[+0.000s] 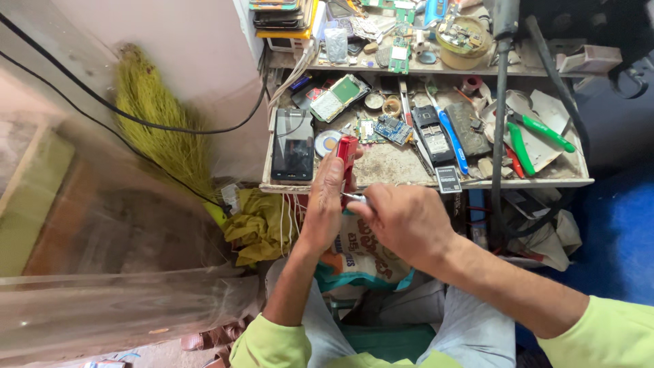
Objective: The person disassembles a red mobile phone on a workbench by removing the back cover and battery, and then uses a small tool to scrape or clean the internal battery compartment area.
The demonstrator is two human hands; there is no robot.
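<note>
My left hand (325, 204) grips a small red phone (347, 153), held upright in front of the lower shelf's edge. My right hand (403, 221) holds a thin metal tool (353, 197) whose tip touches the red phone's lower part. Both hands are close together, above my lap and a printed cloth bag (361, 255).
A cluttered shelf (409, 167) holds a black smartphone (293, 144), circuit boards (392, 129), a blue-handled tool (452, 142), green-handled pliers (533, 136) and a battery (447, 179). A black hose (499, 129) hangs at right. A straw broom (160, 119) leans at left beside a yellow cloth (257, 225).
</note>
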